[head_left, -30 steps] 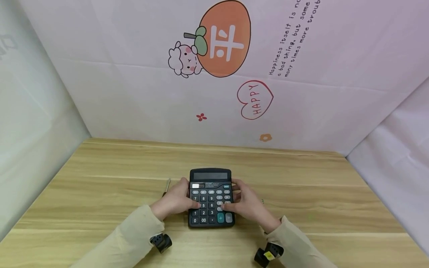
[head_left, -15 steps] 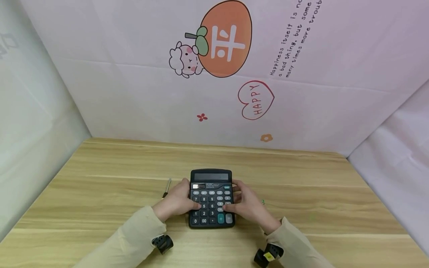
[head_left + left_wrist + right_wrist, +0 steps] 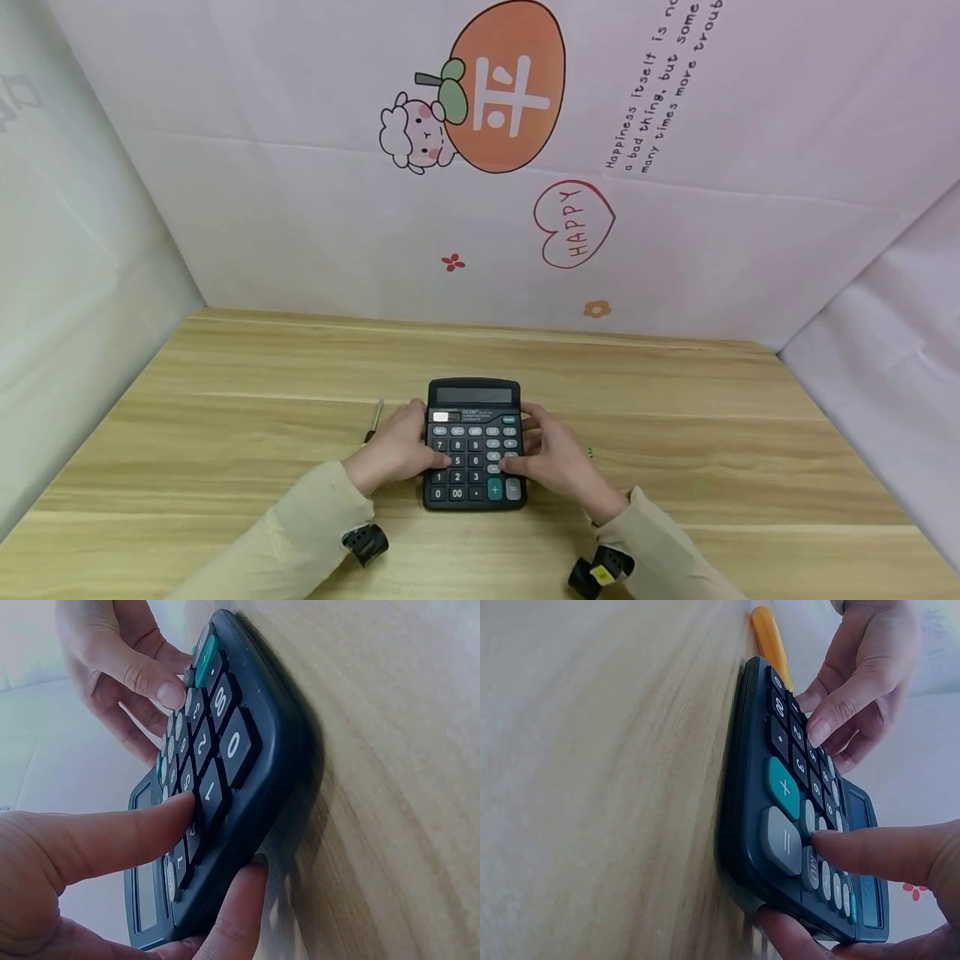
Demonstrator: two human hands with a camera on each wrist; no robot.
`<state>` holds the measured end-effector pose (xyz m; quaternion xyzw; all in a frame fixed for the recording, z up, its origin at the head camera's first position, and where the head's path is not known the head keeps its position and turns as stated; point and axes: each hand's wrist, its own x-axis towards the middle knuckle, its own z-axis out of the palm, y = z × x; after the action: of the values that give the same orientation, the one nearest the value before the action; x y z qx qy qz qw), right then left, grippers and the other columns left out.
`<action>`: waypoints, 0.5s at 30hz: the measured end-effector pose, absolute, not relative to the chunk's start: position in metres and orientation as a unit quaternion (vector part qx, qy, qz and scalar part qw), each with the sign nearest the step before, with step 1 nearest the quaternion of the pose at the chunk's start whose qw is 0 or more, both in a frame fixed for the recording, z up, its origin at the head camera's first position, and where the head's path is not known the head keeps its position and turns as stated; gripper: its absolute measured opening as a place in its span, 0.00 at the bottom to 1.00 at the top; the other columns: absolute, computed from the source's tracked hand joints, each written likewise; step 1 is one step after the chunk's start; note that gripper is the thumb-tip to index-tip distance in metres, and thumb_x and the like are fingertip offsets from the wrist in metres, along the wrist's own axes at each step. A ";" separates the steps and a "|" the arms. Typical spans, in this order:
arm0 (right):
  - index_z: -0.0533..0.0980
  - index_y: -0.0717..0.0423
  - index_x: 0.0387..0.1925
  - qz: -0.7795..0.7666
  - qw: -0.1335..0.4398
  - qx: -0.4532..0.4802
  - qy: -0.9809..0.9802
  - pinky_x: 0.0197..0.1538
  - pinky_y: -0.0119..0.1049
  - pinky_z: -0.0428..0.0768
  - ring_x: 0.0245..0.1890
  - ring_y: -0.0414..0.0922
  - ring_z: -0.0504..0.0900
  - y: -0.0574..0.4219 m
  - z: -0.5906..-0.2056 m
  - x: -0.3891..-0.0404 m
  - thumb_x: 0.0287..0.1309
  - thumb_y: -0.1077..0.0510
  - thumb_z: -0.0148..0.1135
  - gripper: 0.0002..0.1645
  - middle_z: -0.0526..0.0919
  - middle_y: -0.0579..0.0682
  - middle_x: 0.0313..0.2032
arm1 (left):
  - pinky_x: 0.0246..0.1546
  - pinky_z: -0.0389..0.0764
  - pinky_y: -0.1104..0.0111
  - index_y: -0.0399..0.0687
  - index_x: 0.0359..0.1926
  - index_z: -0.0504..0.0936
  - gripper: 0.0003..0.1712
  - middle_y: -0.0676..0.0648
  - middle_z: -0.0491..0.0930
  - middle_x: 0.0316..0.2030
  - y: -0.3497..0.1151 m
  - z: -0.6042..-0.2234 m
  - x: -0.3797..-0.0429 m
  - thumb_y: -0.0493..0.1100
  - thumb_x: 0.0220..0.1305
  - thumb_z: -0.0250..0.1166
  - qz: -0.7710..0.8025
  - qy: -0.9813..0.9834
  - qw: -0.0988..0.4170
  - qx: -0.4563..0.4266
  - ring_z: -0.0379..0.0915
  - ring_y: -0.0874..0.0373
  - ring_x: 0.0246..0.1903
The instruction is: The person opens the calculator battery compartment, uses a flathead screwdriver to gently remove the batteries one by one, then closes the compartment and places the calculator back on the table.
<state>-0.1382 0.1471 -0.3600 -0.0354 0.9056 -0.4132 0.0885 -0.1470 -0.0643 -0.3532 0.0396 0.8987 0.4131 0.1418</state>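
A black desktop calculator (image 3: 474,417) with grey and green keys is face up between both hands, its screen at the far end. My left hand (image 3: 397,446) grips its left edge, thumb over the number keys and fingers at the side and underneath. On the right edge my right hand (image 3: 553,457) holds it the same way, thumb on the grey keys. In the left wrist view the calculator (image 3: 255,780) shows its near edge close over the table, with a shadow below. The right wrist view shows the green plus key (image 3: 782,787) and the right thumb (image 3: 885,851).
A screwdriver (image 3: 373,422) lies left of the left hand, mostly behind it; its yellow-orange handle (image 3: 771,645) shows in the right wrist view. A tiny green object (image 3: 589,452) lies right of the right hand. White printed cloth (image 3: 337,208) stands behind the wooden table (image 3: 262,400).
The hands keep their grip on the calculator and hardly move. The whole head view has shifted very slightly to the right.
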 end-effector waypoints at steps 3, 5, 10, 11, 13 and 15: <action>0.65 0.63 0.64 -0.409 0.087 -0.033 0.908 0.37 0.39 0.78 0.39 0.48 0.78 0.147 -0.361 -0.139 0.41 0.62 0.76 0.47 0.79 0.59 0.48 | 0.35 0.70 0.64 0.30 0.48 0.70 0.31 0.42 0.70 0.34 -0.064 -0.353 -0.147 0.37 0.45 0.76 0.410 0.900 0.139 0.038 0.67 0.52 0.34; 0.65 0.63 0.64 -0.407 0.087 -0.032 0.909 0.36 0.38 0.78 0.38 0.48 0.78 0.146 -0.361 -0.139 0.41 0.62 0.76 0.47 0.79 0.59 0.48 | 0.35 0.70 0.64 0.30 0.47 0.71 0.31 0.42 0.70 0.35 -0.064 -0.353 -0.147 0.37 0.45 0.76 0.407 0.902 0.138 0.037 0.66 0.52 0.34; 0.66 0.64 0.63 -0.411 0.087 -0.028 0.907 0.38 0.40 0.79 0.39 0.48 0.79 0.146 -0.362 -0.141 0.40 0.63 0.76 0.46 0.79 0.58 0.47 | 0.35 0.69 0.64 0.30 0.46 0.72 0.29 0.42 0.70 0.35 -0.064 -0.352 -0.147 0.37 0.45 0.76 0.397 0.907 0.137 0.039 0.65 0.52 0.34; 0.66 0.65 0.63 -0.411 0.087 -0.028 0.907 0.39 0.41 0.79 0.40 0.48 0.79 0.146 -0.361 -0.141 0.40 0.63 0.76 0.46 0.79 0.58 0.47 | 0.35 0.69 0.64 0.30 0.45 0.73 0.29 0.43 0.70 0.35 -0.063 -0.352 -0.147 0.37 0.45 0.76 0.395 0.908 0.137 0.040 0.65 0.52 0.34; 0.66 0.66 0.63 -0.410 0.088 -0.027 0.908 0.41 0.43 0.79 0.41 0.49 0.79 0.146 -0.361 -0.141 0.40 0.63 0.76 0.46 0.79 0.58 0.47 | 0.35 0.69 0.64 0.31 0.44 0.73 0.28 0.43 0.70 0.35 -0.063 -0.352 -0.148 0.37 0.45 0.76 0.392 0.909 0.138 0.041 0.65 0.52 0.34; 0.66 0.66 0.63 -0.408 0.089 -0.028 0.908 0.43 0.44 0.79 0.42 0.49 0.79 0.146 -0.360 -0.141 0.40 0.63 0.76 0.46 0.79 0.58 0.47 | 0.35 0.69 0.64 0.31 0.43 0.74 0.27 0.43 0.70 0.35 -0.062 -0.353 -0.148 0.37 0.45 0.76 0.388 0.910 0.138 0.042 0.65 0.52 0.34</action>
<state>-0.1410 0.1463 -0.3602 -0.0275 0.9080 -0.4085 0.0888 -0.1484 -0.0621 -0.3526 0.0422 0.9102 0.3884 0.1375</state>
